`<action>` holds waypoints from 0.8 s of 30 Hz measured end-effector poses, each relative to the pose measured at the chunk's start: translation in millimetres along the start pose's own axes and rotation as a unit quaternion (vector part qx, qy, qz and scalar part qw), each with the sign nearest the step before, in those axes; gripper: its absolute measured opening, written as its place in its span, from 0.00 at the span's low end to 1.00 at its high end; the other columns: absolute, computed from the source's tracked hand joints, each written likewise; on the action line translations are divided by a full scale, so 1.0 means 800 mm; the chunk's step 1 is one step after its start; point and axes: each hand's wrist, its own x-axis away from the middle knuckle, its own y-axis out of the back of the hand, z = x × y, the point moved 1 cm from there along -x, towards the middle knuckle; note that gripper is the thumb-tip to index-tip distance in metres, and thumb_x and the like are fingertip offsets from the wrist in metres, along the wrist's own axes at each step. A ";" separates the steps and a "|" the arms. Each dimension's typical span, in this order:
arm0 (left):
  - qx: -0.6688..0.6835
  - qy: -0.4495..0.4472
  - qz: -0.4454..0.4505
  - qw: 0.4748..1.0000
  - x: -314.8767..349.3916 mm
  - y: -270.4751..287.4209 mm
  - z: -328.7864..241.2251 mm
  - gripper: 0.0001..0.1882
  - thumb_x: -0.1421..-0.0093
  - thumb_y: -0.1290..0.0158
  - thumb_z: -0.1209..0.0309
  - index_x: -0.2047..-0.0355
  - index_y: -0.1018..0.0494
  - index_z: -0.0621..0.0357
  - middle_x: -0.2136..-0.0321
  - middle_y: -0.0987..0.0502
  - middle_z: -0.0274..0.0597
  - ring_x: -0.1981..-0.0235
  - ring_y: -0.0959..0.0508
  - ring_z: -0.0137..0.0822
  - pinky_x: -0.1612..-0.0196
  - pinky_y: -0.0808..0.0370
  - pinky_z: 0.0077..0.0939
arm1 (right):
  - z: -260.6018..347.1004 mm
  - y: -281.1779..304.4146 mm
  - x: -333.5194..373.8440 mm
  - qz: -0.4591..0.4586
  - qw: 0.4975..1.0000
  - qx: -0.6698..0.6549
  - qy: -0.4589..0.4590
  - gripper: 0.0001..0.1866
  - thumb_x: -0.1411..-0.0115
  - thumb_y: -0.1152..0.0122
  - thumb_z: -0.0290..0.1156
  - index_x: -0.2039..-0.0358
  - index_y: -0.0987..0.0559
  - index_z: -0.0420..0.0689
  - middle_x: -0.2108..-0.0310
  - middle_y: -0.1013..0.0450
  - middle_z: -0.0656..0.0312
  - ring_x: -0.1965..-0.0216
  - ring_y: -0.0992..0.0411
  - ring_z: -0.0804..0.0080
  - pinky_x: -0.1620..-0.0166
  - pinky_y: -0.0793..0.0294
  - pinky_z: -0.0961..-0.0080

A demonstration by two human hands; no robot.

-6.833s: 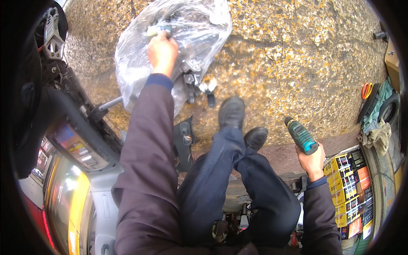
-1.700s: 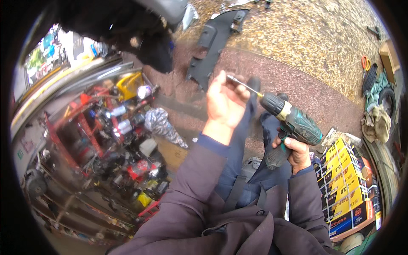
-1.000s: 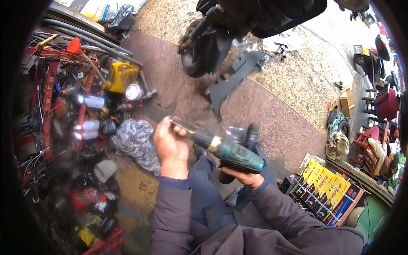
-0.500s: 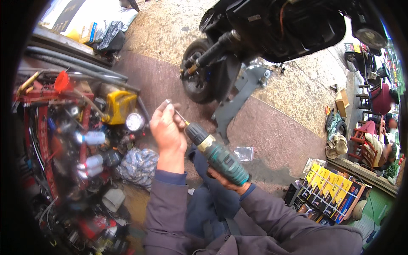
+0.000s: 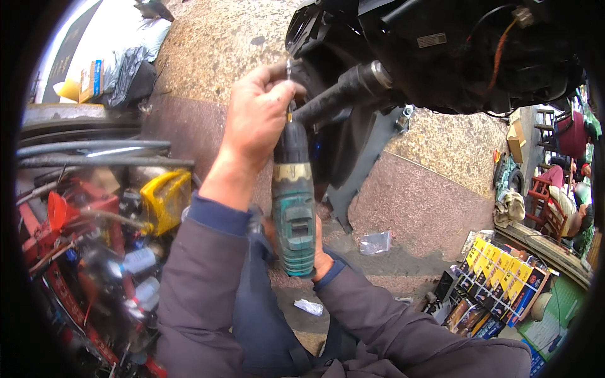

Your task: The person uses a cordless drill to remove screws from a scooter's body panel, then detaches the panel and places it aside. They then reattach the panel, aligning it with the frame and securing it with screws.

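A green and black cordless drill (image 5: 295,220) points away from me, toward the dark underside of the vehicle (image 5: 454,63). My right hand (image 5: 322,253) is wrapped around its grip, mostly hidden beneath the drill body. Ahead of the chuck (image 5: 294,142), my left hand (image 5: 259,110) is closed with its fingers pinched around the slim metal driver bit (image 5: 289,68). The bit's silver tip stands out past the fingers, and whether a screw sits on it is too small to tell. Just beyond and right of the fingers is a black fork tube (image 5: 346,91).
A grey panel (image 5: 368,167) hangs below the vehicle. Cluttered tools, spray cans (image 5: 140,261) and a yellow container (image 5: 165,200) fill the left side. A small plastic bag (image 5: 375,242) lies on the floor. Strapped boxes (image 5: 501,277) stand at lower right.
Both hands have moved forward with the drill, which has turned from leaning left to pointing nearly straight ahead. My view has shifted, and the vehicle appears closer.
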 end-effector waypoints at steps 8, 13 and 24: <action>-0.052 -0.059 0.123 0.989 -0.128 0.023 0.036 0.23 0.37 0.47 0.73 0.43 0.34 0.70 0.66 0.20 0.40 0.71 0.25 0.20 0.68 0.26 0.12 | -0.059 -0.043 -0.142 -0.010 0.999 -0.036 0.038 0.18 0.34 0.48 0.45 0.56 0.26 0.43 0.64 0.26 0.62 0.64 0.25 0.71 0.54 0.24 0.71; -0.078 -0.119 0.176 0.974 -0.184 0.033 0.068 0.25 0.38 0.46 0.72 0.43 0.33 0.71 0.67 0.20 0.39 0.71 0.25 0.20 0.68 0.26 0.12 | -0.090 -0.050 -0.220 -0.038 0.978 0.112 0.173 0.21 0.33 0.50 0.49 0.55 0.26 0.42 0.63 0.26 0.60 0.63 0.25 0.70 0.52 0.24 0.70; -0.090 -0.189 0.272 0.939 -0.240 0.035 0.062 0.25 0.40 0.49 0.74 0.42 0.34 0.71 0.70 0.21 0.42 0.75 0.22 0.24 0.72 0.21 0.17 | -0.050 -0.074 -0.284 0.176 0.864 -0.471 0.039 0.25 0.31 0.56 0.52 0.56 0.27 0.40 0.67 0.26 0.60 0.69 0.25 0.74 0.63 0.22 0.78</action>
